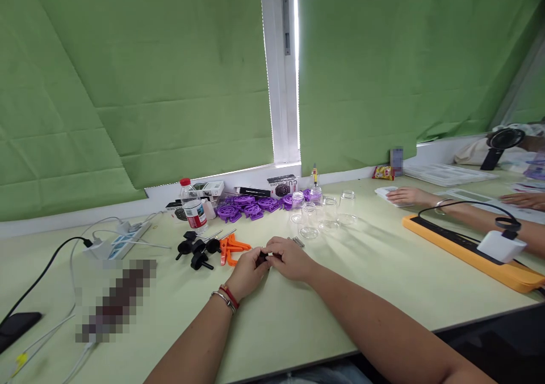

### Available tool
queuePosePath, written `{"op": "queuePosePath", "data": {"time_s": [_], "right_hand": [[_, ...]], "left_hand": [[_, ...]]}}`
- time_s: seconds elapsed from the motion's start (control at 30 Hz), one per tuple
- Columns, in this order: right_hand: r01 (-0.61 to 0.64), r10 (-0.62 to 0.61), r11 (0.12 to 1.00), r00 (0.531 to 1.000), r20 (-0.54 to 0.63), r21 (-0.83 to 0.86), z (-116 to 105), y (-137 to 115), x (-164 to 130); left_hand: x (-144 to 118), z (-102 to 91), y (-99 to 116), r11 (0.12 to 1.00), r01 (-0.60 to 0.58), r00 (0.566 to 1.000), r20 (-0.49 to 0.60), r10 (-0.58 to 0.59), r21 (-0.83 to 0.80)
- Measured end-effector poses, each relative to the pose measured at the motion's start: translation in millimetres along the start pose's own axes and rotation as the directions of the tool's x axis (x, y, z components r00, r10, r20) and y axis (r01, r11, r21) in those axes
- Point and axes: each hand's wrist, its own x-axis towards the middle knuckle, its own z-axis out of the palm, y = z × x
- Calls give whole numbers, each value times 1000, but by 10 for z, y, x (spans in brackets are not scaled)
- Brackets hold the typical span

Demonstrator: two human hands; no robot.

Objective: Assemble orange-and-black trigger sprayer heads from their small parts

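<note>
Green blinds behind, pale green counter (pixel 298 316) in front, hands meeting near its middle, a bit toward the near edge. Left hand (pixel 247 271) and right hand (pixel 290 259) come together fingertip to fingertip, both pinching one small dark part (pixel 263 258) between them; it sits just above the counter surface, mostly hidden by fingers, shape unclear. Part's long axis seems to run left-right, from one hand to the other, neither hand clearly nearer. Left wrist has a red band and metal bangle. Just beyond the right hand, a small metal spring (pixel 298 241) lies on the counter. Left of the hands, toward the far edge: orange plastic pieces (pixel 232 248), then black knobbed pieces (pixel 196 251) with thin metal pins. Further back, clear cups (pixel 321 212), a heap of purple parts (pixel 249 207) and a water bottle (pixel 193 207) along the far edge by the wall. Power strip (pixel 128 237) with cables toward the left edge, black phone (pixel 17 326) at the near-left corner. Right side: another person's arms (pixel 451 207) resting near an orange tray (pixel 468 253).
</note>
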Motion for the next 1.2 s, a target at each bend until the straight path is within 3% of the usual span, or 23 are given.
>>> {"op": "queuePosePath", "data": {"time_s": [0.23, 0.33, 0.43, 0.53, 0.63, 0.77, 0.87, 1.0, 1.1, 1.2], "right_hand": [[21, -20, 999, 999, 37, -46, -22, 6, -3], [44, -43, 998, 999, 22, -36, -21, 4, -5], [7, -6, 1000, 998, -68, 11, -52, 54, -9], [-100, 112, 992, 978, -178, 74, -138, 174, -14], [-240, 267, 962, 924, -275, 128, -252, 327, -16], [-381, 409, 913, 841, -354, 149, -360, 475, -11], [-423, 441, 896, 823, -359, 132, -389, 504, -5], [-447, 446, 893, 855, -265, 58, -411, 429, -11], [-431, 430, 902, 902, -24, -39, -428, 331, -26], [-391, 413, 910, 887, 208, -140, -414, 259, -37]], "left_hand": [[4, 17, -28, 999, 4, 999, -33, -3, 48], [9, 48, -22, 998, 26, 998, -56, -30, -65], [-1, -8, 22, 975, 65, 993, -84, -84, -214], [-51, -242, 76, 946, 126, 985, -79, -156, -299], [-134, -577, 62, 931, 279, 959, 27, -281, -235], [-222, -879, -98, 869, 484, 873, 129, -470, -105], [-240, -950, -217, 820, 571, 812, 117, -572, 46], [-230, -971, -266, 758, 609, 771, 50, -635, 231], [-231, -968, -255, 741, 600, 773, 21, -634, 302], [-244, -972, -255, 742, 582, 784, 11, -620, 334]]}}
